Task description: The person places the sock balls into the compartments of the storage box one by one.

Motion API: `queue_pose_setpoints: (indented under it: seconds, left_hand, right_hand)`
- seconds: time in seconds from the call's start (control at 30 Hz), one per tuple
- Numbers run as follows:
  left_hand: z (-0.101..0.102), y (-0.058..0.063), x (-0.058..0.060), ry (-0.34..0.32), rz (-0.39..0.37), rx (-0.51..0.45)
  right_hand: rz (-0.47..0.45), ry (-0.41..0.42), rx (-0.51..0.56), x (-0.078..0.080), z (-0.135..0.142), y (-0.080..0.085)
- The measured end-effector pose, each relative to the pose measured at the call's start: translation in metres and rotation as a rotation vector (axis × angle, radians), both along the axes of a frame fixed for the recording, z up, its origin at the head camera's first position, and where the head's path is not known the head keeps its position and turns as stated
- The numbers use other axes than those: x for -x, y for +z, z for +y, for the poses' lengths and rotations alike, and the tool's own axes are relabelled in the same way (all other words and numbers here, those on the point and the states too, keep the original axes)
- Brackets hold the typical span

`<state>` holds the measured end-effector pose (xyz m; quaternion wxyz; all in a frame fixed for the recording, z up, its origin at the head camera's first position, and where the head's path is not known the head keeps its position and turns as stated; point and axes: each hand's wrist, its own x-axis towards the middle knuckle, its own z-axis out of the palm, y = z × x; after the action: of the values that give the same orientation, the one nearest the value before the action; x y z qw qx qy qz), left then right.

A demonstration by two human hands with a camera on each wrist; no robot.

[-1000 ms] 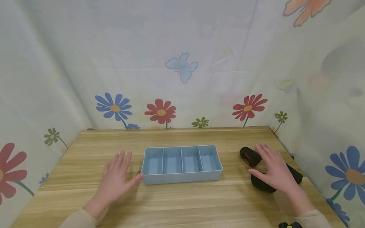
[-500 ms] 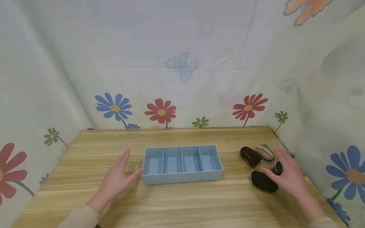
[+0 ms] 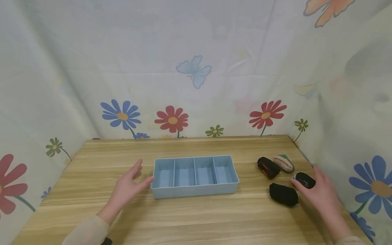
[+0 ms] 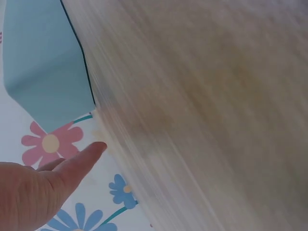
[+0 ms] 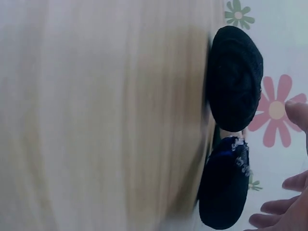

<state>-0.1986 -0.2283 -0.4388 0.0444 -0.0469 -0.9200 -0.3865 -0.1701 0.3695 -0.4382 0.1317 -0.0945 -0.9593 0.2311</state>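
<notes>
Right hand (image 3: 323,195): we're keeping it half-open, nothing gripped | sliding right, uncovering the patterned black bundle (image 3: 305,181) | so we're probably reaching for that

L hand (image 3: 125,189) & R hand (image 3: 323,194), thumbs (image 3: 144,184) spread.

wood-grain table (image 3: 196,221) | on it: blue divided tray (image 3: 196,191) | black-orange bundle (image 3: 268,167) | beige-green bundle (image 3: 283,163) | black bundle (image 3: 283,194) | speckled bundle (image 3: 305,180)

Wood-grain table (image 3: 190,217); pale flower-printed curtain (image 3: 137,51) behind, blue butterfly (image 3: 194,71) mid-panel.
</notes>
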Motion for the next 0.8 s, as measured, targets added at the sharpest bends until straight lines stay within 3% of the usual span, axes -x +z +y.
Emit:
queue_pose_setpoints:
  seconds: [0.13, 0.4, 0.8]
  left_hand:
    - [0.000, 0.000, 0.003, 0.008, -0.059, -0.068]
    - [-0.002, -0.005, 0.010, -0.023, -0.079, -0.171]
    - [-0.001, -0.014, 0.018, -0.075, -0.165, -0.336]
  right_hand:
    - [-0.055, -0.042, 0.013, 0.000, 0.002, -0.002]
    - [-0.122, -0.086, 0.027, 0.000, 0.004, -0.008]
    - [-0.240, -0.079, 0.065, 0.015, 0.014, -0.011]
